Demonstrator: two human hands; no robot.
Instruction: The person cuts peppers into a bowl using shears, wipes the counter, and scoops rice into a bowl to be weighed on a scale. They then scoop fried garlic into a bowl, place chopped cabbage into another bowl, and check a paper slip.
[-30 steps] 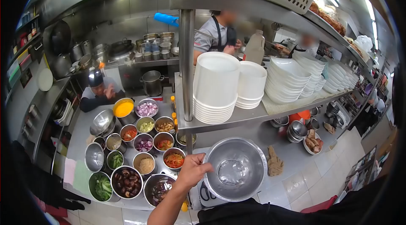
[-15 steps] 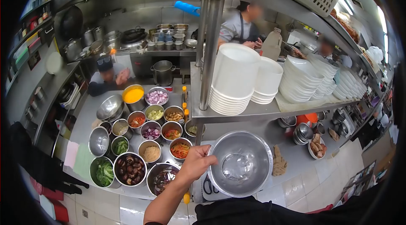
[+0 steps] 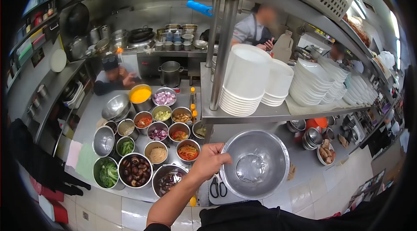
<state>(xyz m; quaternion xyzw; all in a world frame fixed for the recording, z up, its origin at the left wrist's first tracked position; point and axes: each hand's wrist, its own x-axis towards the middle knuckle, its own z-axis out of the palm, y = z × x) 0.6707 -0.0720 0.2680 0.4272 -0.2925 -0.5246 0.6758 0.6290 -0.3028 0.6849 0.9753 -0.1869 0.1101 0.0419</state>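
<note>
My left hand (image 3: pixel 211 161) is closed on the rim of a steel mixing bowl (image 3: pixel 278 161), thumb over the edge at its left side. The bowl is tilted toward me, and its inside shows only a shiny round bottom. Just left of it, black-handled scissors (image 3: pixel 218 187) lie partly beneath its edge. A tan cloth (image 3: pixel 291 171) peeks out behind the bowl's right side. Near my forearm stand a pot of dark red pieces in liquid (image 3: pixel 169 181) and a pot of sliced peppers (image 3: pixel 188 151). My right hand is out of view.
Several pots of ingredients cover the left counter, among them mushrooms (image 3: pixel 135 170) and leafy greens (image 3: pixel 108 173). Above the bowl, a steel shelf (image 3: pixel 243 117) carries stacked white tubs (image 3: pixel 245 79) and plates (image 3: pixel 306 83). A person (image 3: pixel 115 76) leans at the far counter; another (image 3: pixel 252 29) stands behind the shelf.
My left hand and the bowl have moved right, uncovering more of the scissors and hiding most of the cloth. The view has shifted slightly.
</note>
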